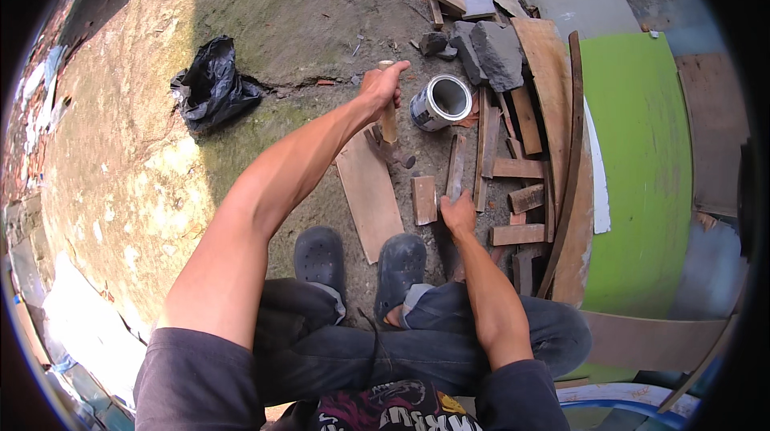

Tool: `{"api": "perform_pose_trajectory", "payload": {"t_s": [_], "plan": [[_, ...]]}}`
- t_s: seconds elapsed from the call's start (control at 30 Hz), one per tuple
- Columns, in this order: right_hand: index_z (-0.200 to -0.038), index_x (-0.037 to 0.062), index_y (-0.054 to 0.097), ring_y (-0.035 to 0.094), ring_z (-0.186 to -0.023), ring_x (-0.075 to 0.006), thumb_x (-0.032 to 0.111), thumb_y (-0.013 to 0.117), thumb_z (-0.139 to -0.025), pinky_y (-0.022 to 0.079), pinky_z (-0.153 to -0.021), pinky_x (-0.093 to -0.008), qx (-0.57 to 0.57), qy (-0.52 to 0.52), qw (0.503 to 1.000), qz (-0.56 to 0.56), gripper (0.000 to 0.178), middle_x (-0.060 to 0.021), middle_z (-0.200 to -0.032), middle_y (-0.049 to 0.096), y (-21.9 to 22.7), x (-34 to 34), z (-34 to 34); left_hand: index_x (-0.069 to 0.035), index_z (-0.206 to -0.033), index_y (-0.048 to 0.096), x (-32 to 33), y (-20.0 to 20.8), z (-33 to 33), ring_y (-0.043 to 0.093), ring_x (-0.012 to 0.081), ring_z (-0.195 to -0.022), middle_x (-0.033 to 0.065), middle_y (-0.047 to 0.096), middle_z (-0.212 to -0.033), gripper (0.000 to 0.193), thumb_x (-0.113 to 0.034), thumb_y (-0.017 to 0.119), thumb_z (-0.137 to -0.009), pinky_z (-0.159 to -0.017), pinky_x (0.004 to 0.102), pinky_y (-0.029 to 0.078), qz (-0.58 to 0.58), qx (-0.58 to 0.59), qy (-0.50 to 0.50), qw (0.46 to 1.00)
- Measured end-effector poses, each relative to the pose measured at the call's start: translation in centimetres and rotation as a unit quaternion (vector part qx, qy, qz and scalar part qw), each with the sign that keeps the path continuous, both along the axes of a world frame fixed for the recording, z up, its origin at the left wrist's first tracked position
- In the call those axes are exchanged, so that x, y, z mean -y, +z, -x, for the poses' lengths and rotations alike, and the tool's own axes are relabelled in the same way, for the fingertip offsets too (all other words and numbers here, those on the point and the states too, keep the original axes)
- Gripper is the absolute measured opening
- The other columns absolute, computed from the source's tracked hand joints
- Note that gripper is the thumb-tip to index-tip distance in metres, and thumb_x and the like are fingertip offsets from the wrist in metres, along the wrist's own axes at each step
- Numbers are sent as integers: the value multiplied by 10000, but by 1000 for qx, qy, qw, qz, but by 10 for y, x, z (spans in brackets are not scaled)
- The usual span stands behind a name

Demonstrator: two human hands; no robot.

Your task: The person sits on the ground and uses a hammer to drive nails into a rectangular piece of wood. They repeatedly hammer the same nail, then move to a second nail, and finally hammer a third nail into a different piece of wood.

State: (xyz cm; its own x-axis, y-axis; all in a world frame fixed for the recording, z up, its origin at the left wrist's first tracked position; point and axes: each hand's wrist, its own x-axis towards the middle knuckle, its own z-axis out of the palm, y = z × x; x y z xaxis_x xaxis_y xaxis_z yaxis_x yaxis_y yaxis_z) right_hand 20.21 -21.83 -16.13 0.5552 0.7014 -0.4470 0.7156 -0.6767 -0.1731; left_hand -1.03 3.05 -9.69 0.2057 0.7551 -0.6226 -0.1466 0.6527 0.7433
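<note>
My left hand (382,88) is wrapped round the wooden handle of a hammer (390,125), its thumb stretched out to the right. The dark metal head points down, close to the far end of a flat wooden board (369,200) on the ground. Nearer to me and to the right, my right hand (459,214) is closed on the near end of a narrow wooden strip (456,165), which points away from me. Just left of that hand is a short wooden block (423,200). Beyond the strip stands an open metal can (438,102); its contents cannot be made out.
Grey stone chunks (496,54) lie beyond the can. Wood offcuts (517,168) are piled at the right, beside a long curved plank (573,166) and a green panel (638,166). A black plastic bag (215,86) rests at the left. My shoes (319,259) are by the board's near end.
</note>
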Motion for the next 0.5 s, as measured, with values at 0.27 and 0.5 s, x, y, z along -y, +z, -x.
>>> {"api": "perform_pose_trajectory", "payload": {"t_s": [0.27,0.5], "plan": [[-1241,-54,450,595,-1043,-489,384,521,-891,435,-934,-516,-104,-79,987,-91,565,-350,-1077,620,21,-9,85,-87,-658,467,-2,-1,-3,495,191,-495,38,458,-562,461,-451,653,-874,-542,369,473,-1,-10,-12,1000],[-1457,-14,152,581,-1067,-521,445,638,-859,435,-971,-504,-235,-88,966,-67,897,-390,-1138,583,18,-4,186,-92,-655,456,-3,0,1,494,192,-493,38,451,-556,461,-446,654,-873,-543,366,474,4,-5,-5,1000]]}}
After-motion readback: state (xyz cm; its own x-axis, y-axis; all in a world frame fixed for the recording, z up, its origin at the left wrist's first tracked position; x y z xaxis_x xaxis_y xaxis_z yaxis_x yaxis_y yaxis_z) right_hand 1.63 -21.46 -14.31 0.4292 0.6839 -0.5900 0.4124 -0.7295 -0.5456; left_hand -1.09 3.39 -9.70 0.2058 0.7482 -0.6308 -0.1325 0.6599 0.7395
